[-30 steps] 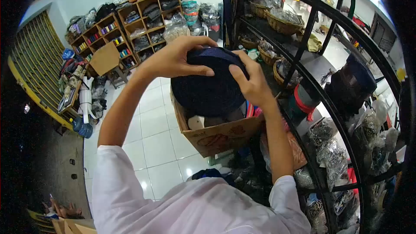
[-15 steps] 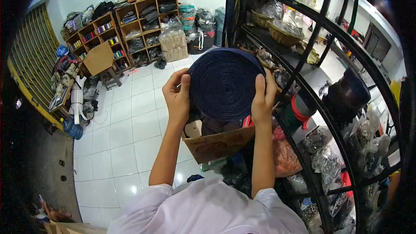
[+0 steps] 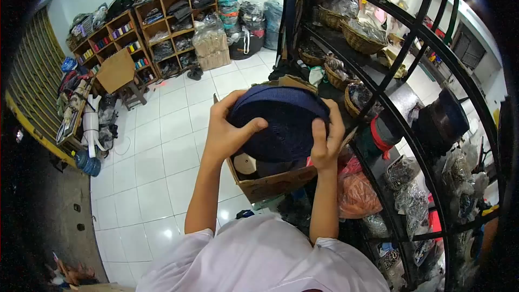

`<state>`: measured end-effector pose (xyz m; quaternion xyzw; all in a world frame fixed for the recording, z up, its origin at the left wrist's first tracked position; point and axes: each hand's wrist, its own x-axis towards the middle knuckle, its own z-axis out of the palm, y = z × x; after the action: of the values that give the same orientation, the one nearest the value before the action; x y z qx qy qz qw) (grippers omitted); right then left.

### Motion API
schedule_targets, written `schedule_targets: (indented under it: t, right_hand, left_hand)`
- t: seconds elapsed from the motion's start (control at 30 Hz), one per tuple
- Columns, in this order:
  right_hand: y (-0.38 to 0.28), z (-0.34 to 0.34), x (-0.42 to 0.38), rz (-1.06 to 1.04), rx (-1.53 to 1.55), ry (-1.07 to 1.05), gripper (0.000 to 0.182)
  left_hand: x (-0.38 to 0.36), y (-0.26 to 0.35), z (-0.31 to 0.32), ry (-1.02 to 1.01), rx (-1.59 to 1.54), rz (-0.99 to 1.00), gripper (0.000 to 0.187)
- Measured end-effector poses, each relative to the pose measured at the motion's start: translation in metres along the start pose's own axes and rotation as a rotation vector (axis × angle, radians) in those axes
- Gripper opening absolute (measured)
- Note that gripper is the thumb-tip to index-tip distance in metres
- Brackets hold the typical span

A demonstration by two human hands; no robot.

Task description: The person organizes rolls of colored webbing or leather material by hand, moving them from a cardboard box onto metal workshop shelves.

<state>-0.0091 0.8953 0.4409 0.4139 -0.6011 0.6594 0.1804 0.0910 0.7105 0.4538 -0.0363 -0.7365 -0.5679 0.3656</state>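
A large coiled roll of dark navy webbing (image 3: pixel 281 130) is held between my two hands, tilted so that its upper edge shows. My left hand (image 3: pixel 230 124) grips the roll's left side, thumb across the flat face and fingers behind the edge. On the right side, my right hand (image 3: pixel 327 135) clasps it with the thumb on the face. Just below and behind the roll is an open cardboard box (image 3: pixel 275 185). A pale round spool (image 3: pixel 245 164) and dark material lie in the box, partly hidden by the roll.
A black metal rack (image 3: pixel 400 105) on the right carries wicker baskets (image 3: pixel 363 38), more dark rolls (image 3: pixel 440 119) and plastic bags. Wooden cubbies (image 3: pixel 173 27) with thread and packets line the back wall. A stool (image 3: pixel 131 93) and a blue water jug (image 3: pixel 89 163) stand left on white tiles.
The roll has come down toward the box and tipped, so its top edge now shows. My left thumb has shifted inward onto its face.
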Motion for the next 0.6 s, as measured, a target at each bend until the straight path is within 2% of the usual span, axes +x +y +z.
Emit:
schedule_targets:
  t: [0.03, 0.1, 0.17, 0.23, 0.27, 0.3, 0.37, 0.43, 0.47, 0.53, 0.6]
  right_hand:
    - [0.001, 0.000, 0.000, 0.076, 0.053, -0.090, 0.037]
    - [-0.005, 0.000, 0.013, 0.095, 0.139, -0.114, 0.034]
    - [0.006, -0.024, 0.022, 0.170, 0.158, -0.247, 0.031]
    - [-0.003, -0.042, 0.043, 0.334, 0.196, -0.361, 0.033]
    - [-0.011, -0.049, 0.052, 0.350, 0.093, -0.455, 0.033]
    - [-0.014, -0.055, 0.059, 0.362, -0.008, -0.552, 0.033]
    - [-0.005, -0.067, 0.063, 0.281, -0.233, -0.425, 0.033]
    - [-0.027, -0.067, 0.072, 0.428, -0.123, -0.435, 0.035]
    - [-0.024, -0.070, 0.074, 0.405, -0.161, -0.488, 0.033]
    - [-0.028, -0.070, 0.080, 0.297, -0.258, -0.686, 0.032]
    - [-0.023, -0.064, 0.087, 0.270, -0.397, -1.076, 0.032]
  left_hand:
    - [0.001, -0.001, -0.004, -0.003, -0.002, -0.002, 0.045]
    - [0.002, 0.001, -0.017, -0.034, 0.029, -0.075, 0.043]
    - [0.002, 0.011, -0.028, -0.043, 0.073, -0.066, 0.039]
    - [0.002, 0.016, -0.041, -0.104, 0.137, -0.014, 0.037]
    - [0.003, 0.020, -0.047, -0.136, 0.225, 0.072, 0.035]
    - [0.004, 0.023, -0.052, -0.134, 0.231, 0.059, 0.035]
    - [0.004, 0.030, -0.062, -0.208, 0.313, 0.071, 0.036]
    - [0.004, 0.037, -0.070, -0.212, 0.391, 0.118, 0.036]
    - [0.003, 0.038, -0.073, -0.216, 0.407, 0.113, 0.036]
    - [0.001, 0.041, -0.079, -0.192, 0.392, 0.072, 0.036]
    - [-0.003, 0.042, -0.084, -0.133, 0.394, 0.065, 0.036]
